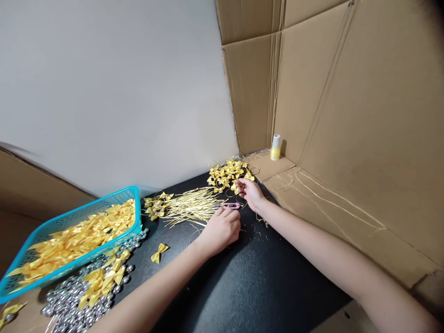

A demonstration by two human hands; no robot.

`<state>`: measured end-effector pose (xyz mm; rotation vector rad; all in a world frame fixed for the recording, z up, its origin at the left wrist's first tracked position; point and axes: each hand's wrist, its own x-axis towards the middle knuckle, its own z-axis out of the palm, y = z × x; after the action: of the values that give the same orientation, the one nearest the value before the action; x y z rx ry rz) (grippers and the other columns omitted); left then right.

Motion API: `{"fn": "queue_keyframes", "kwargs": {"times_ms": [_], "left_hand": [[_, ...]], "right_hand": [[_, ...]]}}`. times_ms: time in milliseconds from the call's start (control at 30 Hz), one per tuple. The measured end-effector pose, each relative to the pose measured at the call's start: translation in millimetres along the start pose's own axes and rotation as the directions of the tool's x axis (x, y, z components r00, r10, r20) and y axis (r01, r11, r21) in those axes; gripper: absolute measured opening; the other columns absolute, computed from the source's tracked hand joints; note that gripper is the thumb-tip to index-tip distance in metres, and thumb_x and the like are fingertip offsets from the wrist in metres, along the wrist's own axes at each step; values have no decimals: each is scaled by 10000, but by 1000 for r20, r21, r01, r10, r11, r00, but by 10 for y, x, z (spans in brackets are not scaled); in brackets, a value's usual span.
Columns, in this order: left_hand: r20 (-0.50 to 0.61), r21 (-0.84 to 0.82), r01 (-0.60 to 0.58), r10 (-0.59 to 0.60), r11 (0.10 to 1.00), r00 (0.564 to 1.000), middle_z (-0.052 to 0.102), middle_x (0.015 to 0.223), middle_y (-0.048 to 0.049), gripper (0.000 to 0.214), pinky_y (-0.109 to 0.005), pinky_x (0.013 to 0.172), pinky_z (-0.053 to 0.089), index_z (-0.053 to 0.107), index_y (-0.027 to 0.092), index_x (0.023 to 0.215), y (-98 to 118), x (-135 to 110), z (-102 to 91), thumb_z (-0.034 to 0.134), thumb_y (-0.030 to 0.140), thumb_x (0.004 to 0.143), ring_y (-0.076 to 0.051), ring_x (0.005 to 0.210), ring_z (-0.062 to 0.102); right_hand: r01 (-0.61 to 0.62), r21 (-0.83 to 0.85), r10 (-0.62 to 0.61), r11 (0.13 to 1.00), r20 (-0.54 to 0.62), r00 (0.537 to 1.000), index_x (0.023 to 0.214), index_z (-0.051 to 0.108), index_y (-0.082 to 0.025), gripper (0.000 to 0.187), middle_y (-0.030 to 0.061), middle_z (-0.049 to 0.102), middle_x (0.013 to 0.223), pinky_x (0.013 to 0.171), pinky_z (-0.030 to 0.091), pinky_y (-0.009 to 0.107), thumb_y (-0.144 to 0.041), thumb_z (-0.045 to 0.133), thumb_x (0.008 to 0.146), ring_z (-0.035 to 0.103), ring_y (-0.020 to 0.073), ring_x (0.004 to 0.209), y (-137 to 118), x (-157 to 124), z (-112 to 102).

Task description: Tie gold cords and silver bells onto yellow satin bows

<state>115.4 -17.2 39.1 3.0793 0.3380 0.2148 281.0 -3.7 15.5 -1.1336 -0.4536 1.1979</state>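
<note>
My left hand (222, 231) is low over the black tabletop (243, 277) with its fingers curled together; whatever they may hold is hidden. Just beyond its knuckles lies a pair of small pink-handled scissors (231, 205). My right hand (251, 194) is at the near edge of a pile of yellow ribbon bows (227, 173) with thin loops. Its fingers are bent but apart from the thumb, close to one bow at the pile's edge. Gold twist ties (194, 206) lie spread left of the scissors. A single yellow bow (159, 253) rests on the table left of my left hand.
At left, a turquoise basket (138, 208) holds many yellow bows. Silver beads (72, 289) with bows on top lie before it. A smaller bow cluster (156, 206) sits by the basket. A thread cone (275, 148) stands near the cardboard wall (347, 115) at right.
</note>
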Motion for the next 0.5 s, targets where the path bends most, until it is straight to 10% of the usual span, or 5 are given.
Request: {"fn": "queue_keyframes", "kwargs": {"times_ms": [300,500], "left_hand": [[-60,-528,261,-342,808,938,625,769,-20,134,-259,725,465,552,177,760,-79,-187,-218,465,141,855,-146,733,577],[-26,-717,338,-509,610,861,609,763,-19,154,-245,670,439,565,168,751,-178,-314,-292,496,251,861,-151,717,552]], "right_hand": [[138,-161,-103,977,210,972,1022,609,-131,225,43,638,962,698,538,319,-330,557,931,627,147,789,14,-68,17],[306,-316,-76,898,573,816,628,642,-158,160,-28,599,585,574,425,233,-269,730,703,524,109,566,-92,-297,116]]}}
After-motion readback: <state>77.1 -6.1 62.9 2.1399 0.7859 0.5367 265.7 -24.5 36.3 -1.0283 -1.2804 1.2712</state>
